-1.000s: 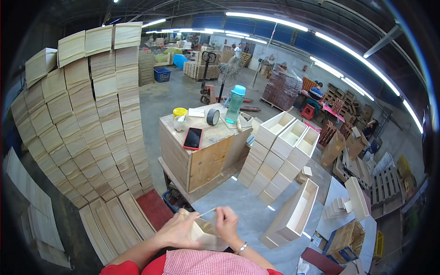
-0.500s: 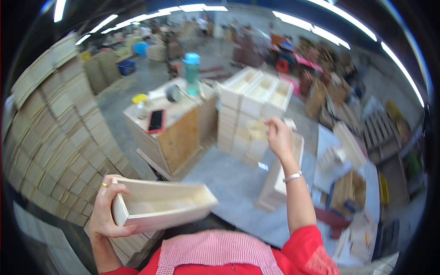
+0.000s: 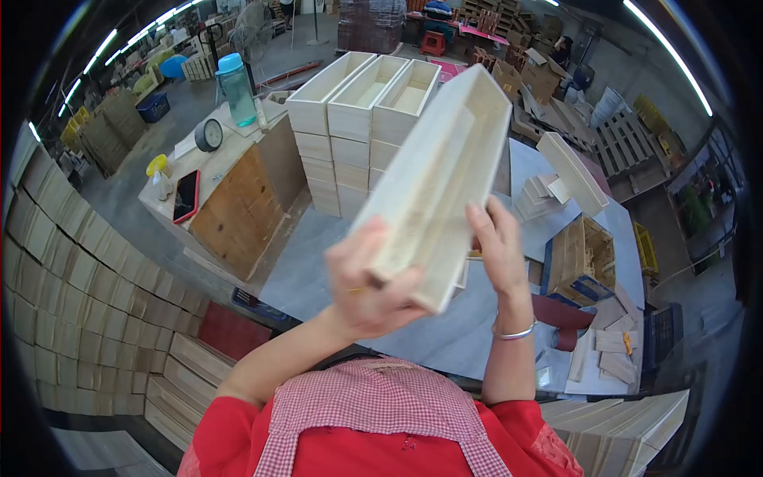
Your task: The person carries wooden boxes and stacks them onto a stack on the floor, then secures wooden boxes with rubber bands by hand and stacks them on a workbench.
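A long open wooden box (image 3: 445, 167) is held up at a tilt over the grey table, its inside facing me. My left hand (image 3: 366, 278) is wrapped round its near end, slightly blurred. At its right side is my right hand (image 3: 499, 238), fingers curled against the wall of the box. Behind it stands a stack of similar open boxes (image 3: 350, 115) on the table (image 3: 318, 262). The held box hides part of that stack and of the table.
To the left, a wooden cabinet (image 3: 238, 207) carries a bottle (image 3: 237, 91), a phone (image 3: 187, 196) and a tape roll (image 3: 209, 135). A wooden crate (image 3: 582, 258) and wood pieces (image 3: 540, 196) lie right. Stacked boxes (image 3: 87, 294) stand far left. A seated person (image 3: 438, 11) is at the back.
The box has swung from the lower left up to the centre in my left hand. My right hand has come down from the stack to the box's side. The view has turned right and down.
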### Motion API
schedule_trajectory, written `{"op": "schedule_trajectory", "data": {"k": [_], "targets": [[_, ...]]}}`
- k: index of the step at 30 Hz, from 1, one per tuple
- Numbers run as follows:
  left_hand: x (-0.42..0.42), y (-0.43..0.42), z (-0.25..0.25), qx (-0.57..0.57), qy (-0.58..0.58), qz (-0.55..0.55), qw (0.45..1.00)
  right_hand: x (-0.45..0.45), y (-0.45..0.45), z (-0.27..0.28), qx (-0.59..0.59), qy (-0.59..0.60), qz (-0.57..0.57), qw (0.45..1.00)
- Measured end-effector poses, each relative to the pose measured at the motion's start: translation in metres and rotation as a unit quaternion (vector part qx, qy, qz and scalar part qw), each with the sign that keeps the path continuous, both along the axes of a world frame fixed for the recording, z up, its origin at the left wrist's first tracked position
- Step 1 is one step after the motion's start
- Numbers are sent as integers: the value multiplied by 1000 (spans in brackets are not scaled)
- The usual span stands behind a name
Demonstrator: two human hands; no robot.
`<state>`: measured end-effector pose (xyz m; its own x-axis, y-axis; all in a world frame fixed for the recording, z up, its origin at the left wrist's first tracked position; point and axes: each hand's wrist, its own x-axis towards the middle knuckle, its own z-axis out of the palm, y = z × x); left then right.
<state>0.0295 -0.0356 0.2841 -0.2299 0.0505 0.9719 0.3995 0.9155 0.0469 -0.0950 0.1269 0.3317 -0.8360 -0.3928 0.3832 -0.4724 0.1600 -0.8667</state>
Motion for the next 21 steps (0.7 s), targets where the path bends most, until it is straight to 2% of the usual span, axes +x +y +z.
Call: {"op": "schedule_trajectory", "data": {"k": [2, 5, 6, 8, 11, 14, 21], "targets": [[-34, 37, -10, -2, -20, -35, 999, -35, 14, -22, -12, 24, -61, 998], [-52, 65, -13, 119, -187, -179, 959, -81, 51, -38, 32, -37, -108, 993], [-66, 67, -22, 200, -232, -172, 936, -91, 56, -42, 85, -25, -116, 989], [-98, 63, -53, 349, -326, -158, 864, -103, 63, -55, 184, -8, -136, 973], [-136, 47, -74, 469, -477, -224, 709, -116, 55, -72, 259, 18, -131, 957], [-152, 42, -77, 435, -551, -250, 667, -119, 39, -77, 276, -26, -117, 954], [-157, 41, -97, 448, -550, -207, 673, -119, 35, -92, 277, -9, -102, 955]]}}
